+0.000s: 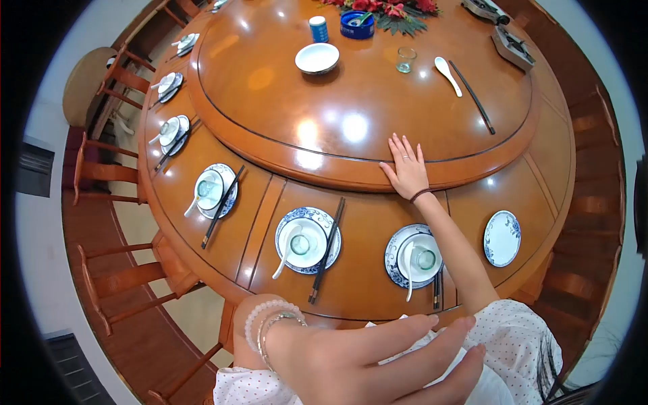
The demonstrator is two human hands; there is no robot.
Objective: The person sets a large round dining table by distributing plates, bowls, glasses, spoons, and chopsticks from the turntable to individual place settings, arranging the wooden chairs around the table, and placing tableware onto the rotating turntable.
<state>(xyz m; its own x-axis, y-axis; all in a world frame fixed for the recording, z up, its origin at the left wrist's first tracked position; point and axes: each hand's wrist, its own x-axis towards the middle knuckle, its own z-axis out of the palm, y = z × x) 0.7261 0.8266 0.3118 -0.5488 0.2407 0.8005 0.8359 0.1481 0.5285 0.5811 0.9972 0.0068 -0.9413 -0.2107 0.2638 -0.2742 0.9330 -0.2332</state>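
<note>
My right hand (408, 171) lies flat on the rim of the wooden turntable (270, 121), fingers spread, holding nothing. Close to the camera, my left hand (378, 361) reaches across my body with its fingers stretched and apart; I see nothing in it. Below my right forearm is a place setting: a blue-and-white plate (393, 260) with a bowl, a glass (423, 258) and a white spoon (409, 273). Black chopsticks (437, 290) lie beside it, partly behind the arm. To the right sits a plate (502, 238) with nothing on it.
On the turntable stand a white bowl (317, 58), a glass (406, 61), a spoon (448, 75), a single chopstick (472, 98), a blue tin (357, 25), a canister (318, 30), red flowers (398, 8) and a portable stove (513, 47). Wooden chairs (128, 280) ring the table.
</note>
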